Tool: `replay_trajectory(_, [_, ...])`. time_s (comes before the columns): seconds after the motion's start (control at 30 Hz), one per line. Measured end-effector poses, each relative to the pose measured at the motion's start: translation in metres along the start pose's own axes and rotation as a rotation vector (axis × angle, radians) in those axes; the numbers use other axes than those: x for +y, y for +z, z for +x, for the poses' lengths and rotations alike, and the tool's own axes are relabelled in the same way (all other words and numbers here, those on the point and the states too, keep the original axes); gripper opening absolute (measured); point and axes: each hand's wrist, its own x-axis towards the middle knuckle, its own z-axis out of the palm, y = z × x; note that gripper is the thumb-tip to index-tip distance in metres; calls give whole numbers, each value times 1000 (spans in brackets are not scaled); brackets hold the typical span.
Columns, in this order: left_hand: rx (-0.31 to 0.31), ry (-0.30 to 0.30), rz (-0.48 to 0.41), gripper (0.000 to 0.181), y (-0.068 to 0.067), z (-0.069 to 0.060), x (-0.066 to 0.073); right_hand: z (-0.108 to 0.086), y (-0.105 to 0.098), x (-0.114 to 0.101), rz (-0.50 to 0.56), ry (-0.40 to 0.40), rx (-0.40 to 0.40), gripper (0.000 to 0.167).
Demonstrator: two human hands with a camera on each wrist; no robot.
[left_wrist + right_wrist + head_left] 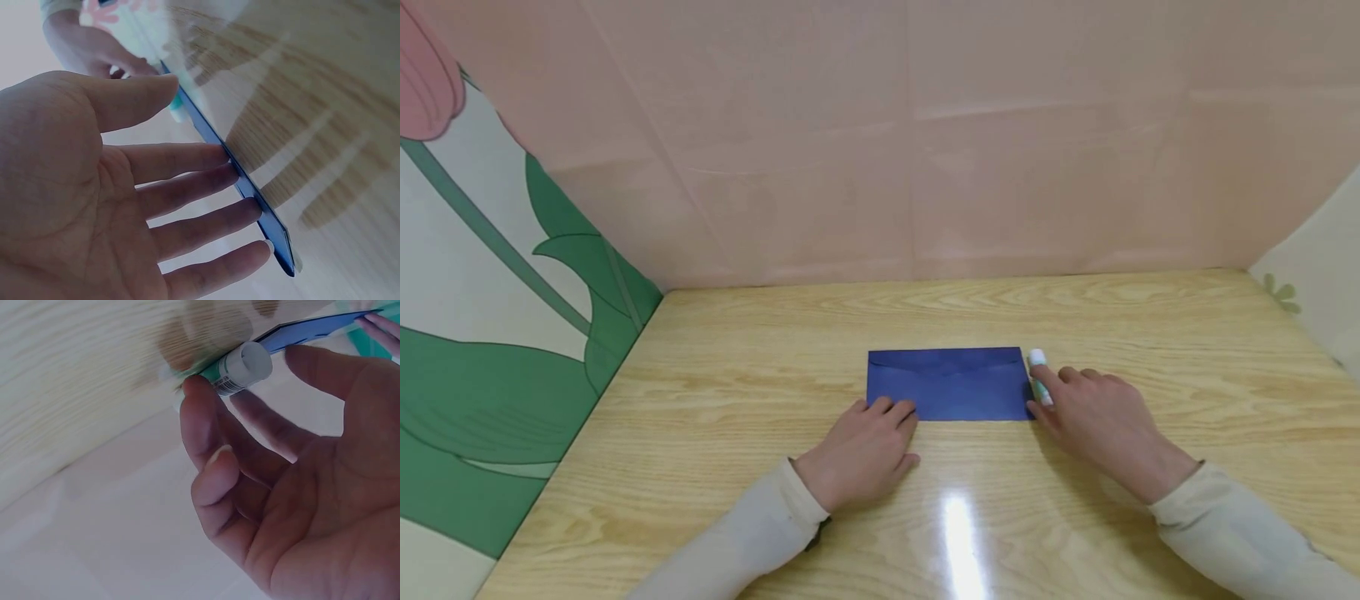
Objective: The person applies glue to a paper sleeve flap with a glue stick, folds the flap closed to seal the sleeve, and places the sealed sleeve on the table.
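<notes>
A dark blue envelope (955,392) lies flat on the wooden table, its flap side up and the flap along the far edge. Just off its right edge a white and green glue stick (1038,358) lies on the tabletop. My left hand (865,450) rests its straight fingertips on the envelope's near left corner; the left wrist view shows the thumb held apart. My right hand (1097,421) has fingers bent loosely beside the glue stick (247,365), one touching it. Its thumb (322,369) is at the envelope's near right corner, apart from the stick.
The wooden table (700,433) meets a pinkish covered wall (820,167) at the back. Along the left side runs a panel (467,400) with a large leaf and flower print. A pale panel (1322,283) borders the right.
</notes>
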Motion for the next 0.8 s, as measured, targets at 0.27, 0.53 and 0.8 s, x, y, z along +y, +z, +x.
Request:
replay_trajectory(0.27, [39, 8, -15, 50, 0, 3, -3, 2, -4, 12, 33, 82, -103, 56])
replay_trajectory(0.53, [64, -107, -66, 53, 9, -8, -22, -6, 1, 26, 97, 122, -190, 66])
replay_trajectory(0.8, [124, -281, -85, 69, 19, -28, -41, -20, 5, 30, 109, 101, -154, 75])
